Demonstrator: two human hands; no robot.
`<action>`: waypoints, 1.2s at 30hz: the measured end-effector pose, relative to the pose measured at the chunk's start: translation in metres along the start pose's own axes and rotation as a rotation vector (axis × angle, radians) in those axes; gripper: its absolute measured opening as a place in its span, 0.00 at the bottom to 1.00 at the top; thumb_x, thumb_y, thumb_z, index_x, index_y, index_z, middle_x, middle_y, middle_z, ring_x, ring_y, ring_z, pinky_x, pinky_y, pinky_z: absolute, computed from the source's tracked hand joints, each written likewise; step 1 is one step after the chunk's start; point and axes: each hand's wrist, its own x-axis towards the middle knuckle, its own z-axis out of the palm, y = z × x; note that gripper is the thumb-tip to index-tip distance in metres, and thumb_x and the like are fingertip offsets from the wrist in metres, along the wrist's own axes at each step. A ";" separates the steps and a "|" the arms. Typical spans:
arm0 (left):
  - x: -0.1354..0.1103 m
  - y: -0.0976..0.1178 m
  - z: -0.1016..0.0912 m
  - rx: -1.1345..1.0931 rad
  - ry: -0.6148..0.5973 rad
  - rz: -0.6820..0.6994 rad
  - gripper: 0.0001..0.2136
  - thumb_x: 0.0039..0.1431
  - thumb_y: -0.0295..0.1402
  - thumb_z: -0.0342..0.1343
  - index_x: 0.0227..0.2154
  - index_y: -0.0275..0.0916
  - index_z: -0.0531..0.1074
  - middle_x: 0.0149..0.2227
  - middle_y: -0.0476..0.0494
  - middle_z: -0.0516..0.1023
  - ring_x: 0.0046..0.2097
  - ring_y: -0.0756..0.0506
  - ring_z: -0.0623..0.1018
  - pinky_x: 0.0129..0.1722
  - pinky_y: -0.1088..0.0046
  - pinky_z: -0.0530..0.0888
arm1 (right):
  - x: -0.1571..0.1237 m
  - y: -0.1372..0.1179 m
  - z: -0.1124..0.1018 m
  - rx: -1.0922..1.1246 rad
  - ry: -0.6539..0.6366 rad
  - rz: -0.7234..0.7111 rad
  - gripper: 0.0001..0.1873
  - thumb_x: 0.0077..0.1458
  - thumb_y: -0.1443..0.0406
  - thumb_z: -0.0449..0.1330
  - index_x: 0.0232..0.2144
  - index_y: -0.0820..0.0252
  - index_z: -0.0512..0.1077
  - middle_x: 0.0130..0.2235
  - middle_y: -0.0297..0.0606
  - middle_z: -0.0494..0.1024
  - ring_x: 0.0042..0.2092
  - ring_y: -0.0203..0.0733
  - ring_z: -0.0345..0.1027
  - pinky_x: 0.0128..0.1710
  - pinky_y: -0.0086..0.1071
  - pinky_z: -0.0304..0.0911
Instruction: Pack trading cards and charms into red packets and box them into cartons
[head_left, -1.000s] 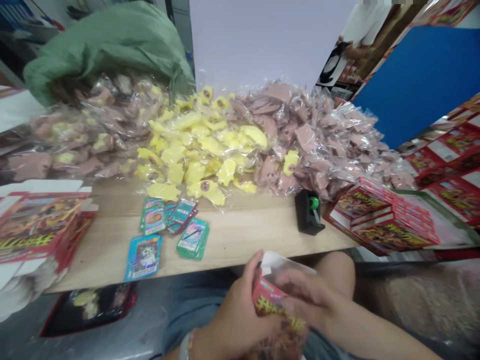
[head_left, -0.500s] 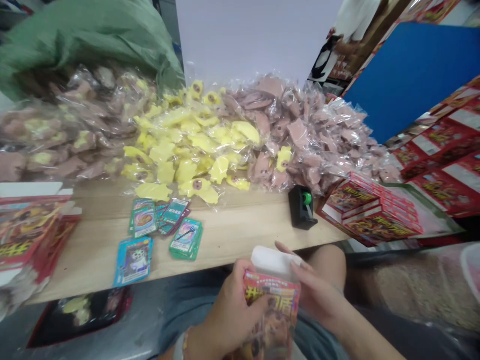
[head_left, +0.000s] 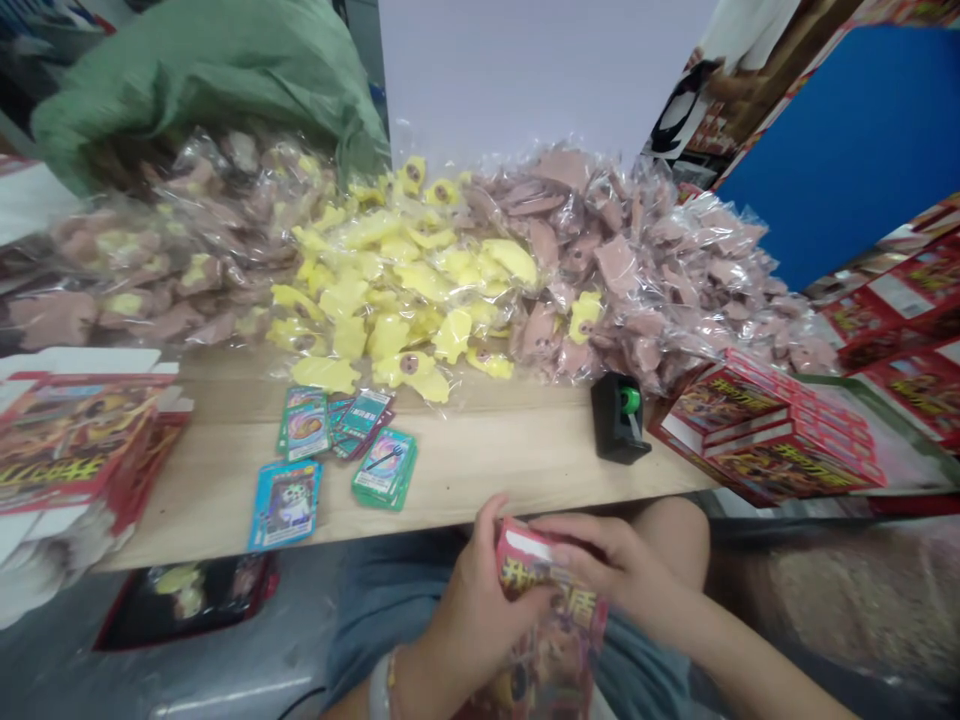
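Over my lap, a red printed card box with yellow lettering is held tilted toward me. My left hand is wrapped round its left side, thumb across the front. My right hand lies on the box's top end, fingers bent over the edge where the white flap was. Part of the top is hidden under those fingers. On the table ahead lie small stacks of cards: blue-edged cards, green-edged cards and more teal cards. A black tape dispenser with green tape stands right of them.
Bagged yellow figures and bagged pink figures are heaped along the back. Unfolded red boxes lie at left. Finished-looking red boxes stand in a tray at right. A green sack is behind; a black tray sits below the table.
The white flap at the box's top has been folded down, and my right hand has moved over that end. My left hand keeps its hold. The view has shifted slightly left.
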 end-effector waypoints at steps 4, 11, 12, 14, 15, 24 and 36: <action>-0.003 0.002 -0.004 0.060 -0.061 0.051 0.40 0.41 0.30 0.62 0.56 0.38 0.47 0.52 0.37 0.65 0.51 0.40 0.67 0.51 0.63 0.63 | 0.001 -0.008 0.008 -0.174 0.000 -0.054 0.19 0.57 0.59 0.50 0.50 0.54 0.68 0.43 0.38 0.76 0.44 0.44 0.69 0.46 0.38 0.63; -0.011 0.003 -0.008 0.057 -0.094 0.071 0.43 0.39 0.32 0.64 0.58 0.39 0.46 0.51 0.38 0.64 0.51 0.40 0.67 0.52 0.63 0.63 | -0.001 -0.034 0.004 -0.195 -0.166 -0.041 0.18 0.59 0.59 0.46 0.44 0.57 0.72 0.34 0.35 0.77 0.35 0.39 0.69 0.35 0.30 0.64; -0.010 0.004 -0.009 0.032 -0.088 0.066 0.44 0.39 0.32 0.64 0.58 0.39 0.46 0.52 0.38 0.64 0.51 0.41 0.67 0.52 0.63 0.64 | -0.002 -0.038 0.005 -0.231 -0.216 -0.055 0.18 0.59 0.59 0.47 0.45 0.57 0.71 0.36 0.36 0.76 0.37 0.39 0.69 0.37 0.31 0.64; -0.006 0.009 -0.013 -0.059 -0.088 0.064 0.45 0.39 0.30 0.64 0.59 0.40 0.44 0.53 0.39 0.63 0.49 0.42 0.69 0.50 0.65 0.66 | -0.005 -0.042 0.012 -0.325 -0.229 -0.090 0.19 0.57 0.59 0.51 0.49 0.55 0.68 0.45 0.40 0.73 0.44 0.43 0.66 0.45 0.35 0.61; -0.003 0.012 -0.016 -0.101 -0.114 0.074 0.45 0.39 0.29 0.64 0.59 0.40 0.45 0.53 0.39 0.62 0.48 0.43 0.70 0.49 0.67 0.67 | -0.007 -0.041 0.016 -0.355 -0.182 -0.101 0.21 0.55 0.60 0.53 0.51 0.55 0.66 0.49 0.42 0.69 0.48 0.46 0.63 0.49 0.38 0.58; 0.026 0.042 -0.040 0.158 -0.376 0.272 0.16 0.48 0.30 0.59 0.42 0.39 0.74 0.35 0.46 0.74 0.37 0.48 0.73 0.39 0.74 0.69 | -0.016 0.003 0.021 0.429 0.328 0.106 0.10 0.46 0.58 0.63 0.29 0.59 0.76 0.35 0.38 0.73 0.39 0.41 0.66 0.40 0.33 0.62; 0.020 0.042 -0.041 0.095 -0.511 0.098 0.19 0.48 0.31 0.57 0.45 0.39 0.71 0.38 0.46 0.75 0.37 0.46 0.73 0.37 0.73 0.70 | -0.027 -0.007 0.013 0.225 0.186 0.038 0.13 0.51 0.55 0.57 0.36 0.52 0.77 0.41 0.41 0.71 0.44 0.42 0.65 0.46 0.38 0.61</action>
